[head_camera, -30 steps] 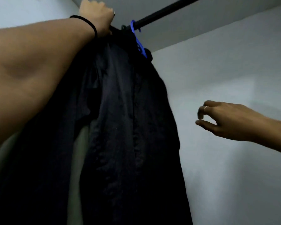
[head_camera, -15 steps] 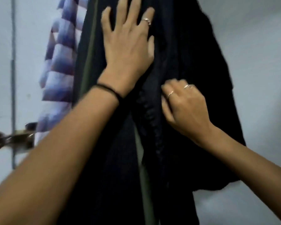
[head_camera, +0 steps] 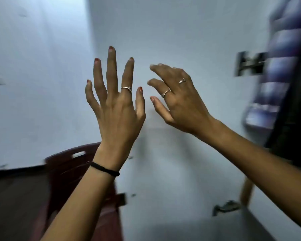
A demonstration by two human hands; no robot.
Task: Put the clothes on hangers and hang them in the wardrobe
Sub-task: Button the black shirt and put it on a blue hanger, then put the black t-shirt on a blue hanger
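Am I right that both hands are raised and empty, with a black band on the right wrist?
Not quite. In the head view both the left hand and the right hand are raised and empty, but the black band is on the left wrist, not the right.

Pale bluish walls (head_camera: 181, 32) meet a dark floor (head_camera: 12, 206); a maroon plastic chair (head_camera: 68, 171) stands low left.
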